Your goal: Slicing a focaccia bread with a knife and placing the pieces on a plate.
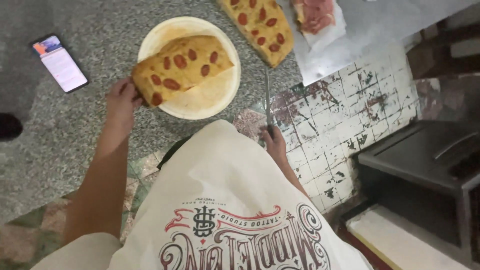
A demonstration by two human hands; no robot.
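Note:
My left hand (121,101) grips the near corner of a slab of flatbread with red tomato pieces (180,66), which lies across a round pale plate (219,92) on the speckled stone counter. My right hand (275,143) holds the handle of a long knife (267,97) near the counter's edge, its blade pointing away from me. A second slab of the same bread (261,27) lies further back on the counter.
A phone with a lit screen (60,62) lies at the left on the counter (60,145). Sliced cured meat on white paper (317,15) sits at the back. Worn white tiles (345,112) cover the counter's side. A dark metal unit (425,160) stands to the right.

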